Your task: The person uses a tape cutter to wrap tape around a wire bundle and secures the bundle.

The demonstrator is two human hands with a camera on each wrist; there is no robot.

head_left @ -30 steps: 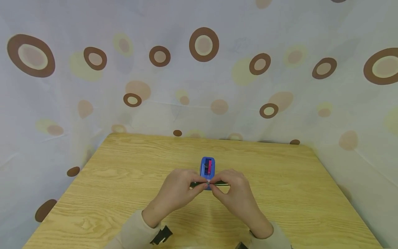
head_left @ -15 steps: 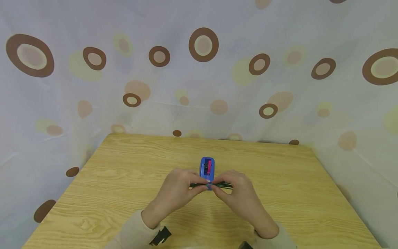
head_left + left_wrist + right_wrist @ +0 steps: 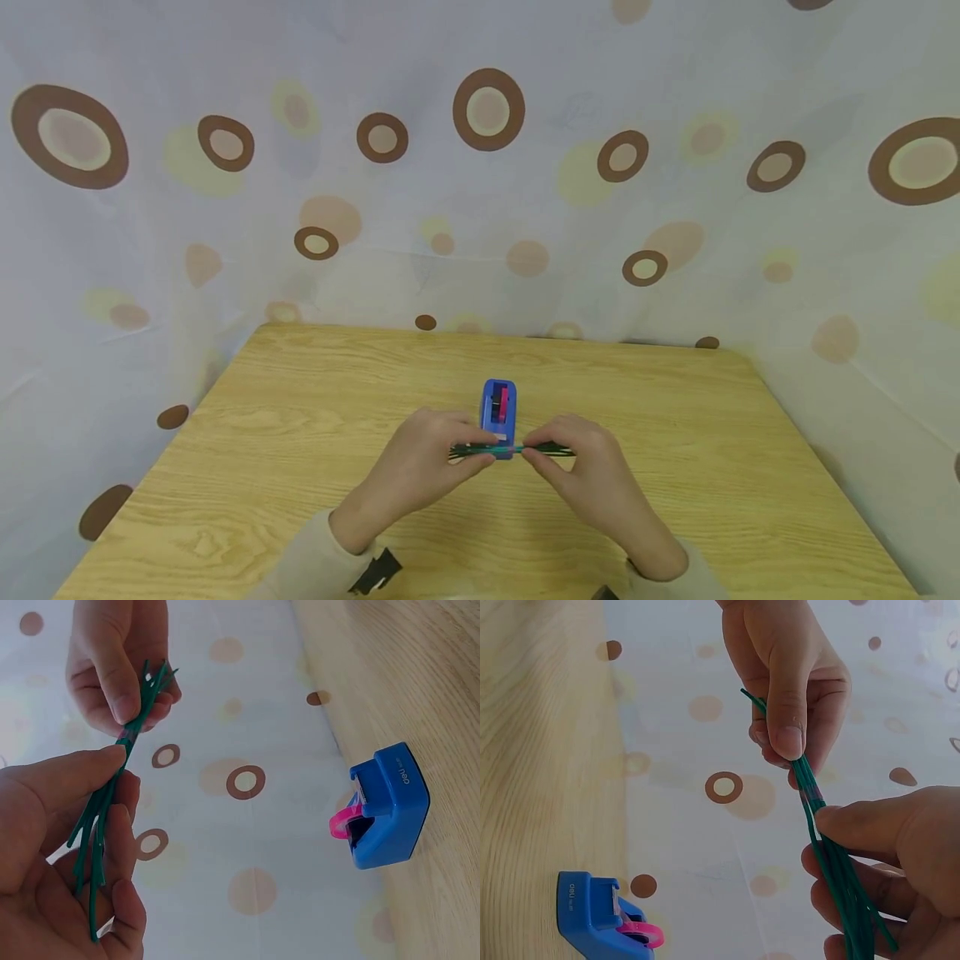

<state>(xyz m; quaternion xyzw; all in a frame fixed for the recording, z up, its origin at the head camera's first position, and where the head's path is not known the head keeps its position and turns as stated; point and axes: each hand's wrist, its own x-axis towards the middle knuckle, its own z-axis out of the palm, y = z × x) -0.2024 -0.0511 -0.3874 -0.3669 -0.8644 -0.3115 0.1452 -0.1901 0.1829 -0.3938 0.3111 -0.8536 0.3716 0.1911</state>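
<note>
A bundle of thin green strands (image 3: 844,885) stretches sideways between both hands, its loose ends splayed. Around its middle runs a narrow shiny, pinkish band of tape (image 3: 811,796), exposed in the gap between the fingertips. My left hand (image 3: 420,458) pinches the bundle on one side of the band with thumb and fingers. On the other side, my right hand (image 3: 588,471) pinches it the same way. Just beyond the hands stands a blue tape dispenser (image 3: 394,810) with a pink roll (image 3: 345,823); in the head view the bundle overlaps its near end.
The wooden table (image 3: 300,400) spreads around the hands. Behind and beside it hangs a pale cloth (image 3: 420,200) patterned with brown rings and dots. Dark straps (image 3: 377,571) sit at the sleeve cuffs.
The hands have drawn slightly apart, the right one moving rightward and a little nearer. More of the green bundle now shows between the fingertips. The dispenser stays in place.
</note>
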